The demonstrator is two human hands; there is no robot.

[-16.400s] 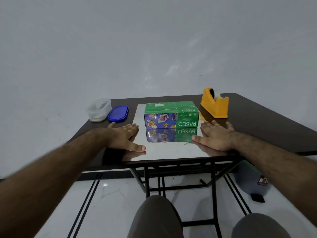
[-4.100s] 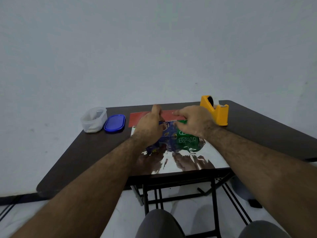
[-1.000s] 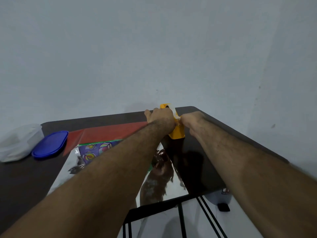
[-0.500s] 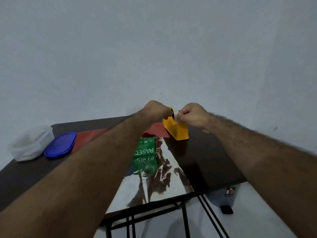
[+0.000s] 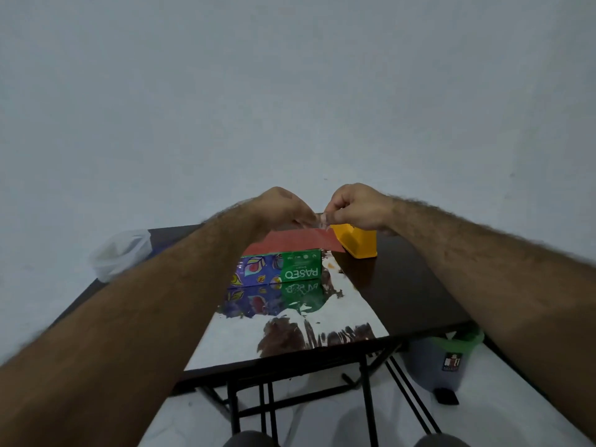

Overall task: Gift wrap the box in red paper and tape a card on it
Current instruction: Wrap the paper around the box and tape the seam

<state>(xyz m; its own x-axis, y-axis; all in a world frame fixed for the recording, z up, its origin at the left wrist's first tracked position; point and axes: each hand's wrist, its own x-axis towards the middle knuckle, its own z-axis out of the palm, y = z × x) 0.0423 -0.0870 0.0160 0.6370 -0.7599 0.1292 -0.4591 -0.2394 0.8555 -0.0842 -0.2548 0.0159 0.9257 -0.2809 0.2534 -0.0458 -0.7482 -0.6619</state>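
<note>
Both hands raised, left hand [image 5: 283, 204] and right hand [image 5: 358, 206] pinching clear tape strip [image 5: 319, 222] between them. Tissue box [image 5: 277, 269] below, nearer viewer, long axis left-right (red paper [image 5: 293, 241] folded over top); left hand nearer.

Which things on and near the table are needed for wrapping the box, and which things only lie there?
Needed for the job:
- tissue box
- wrapping paper, red outside, silver inside
- strip of clear tape, pinched between left hand and right hand
- yellow tape dispenser

Only lying there:
- clear plastic container
- grey bin on the floor
</note>
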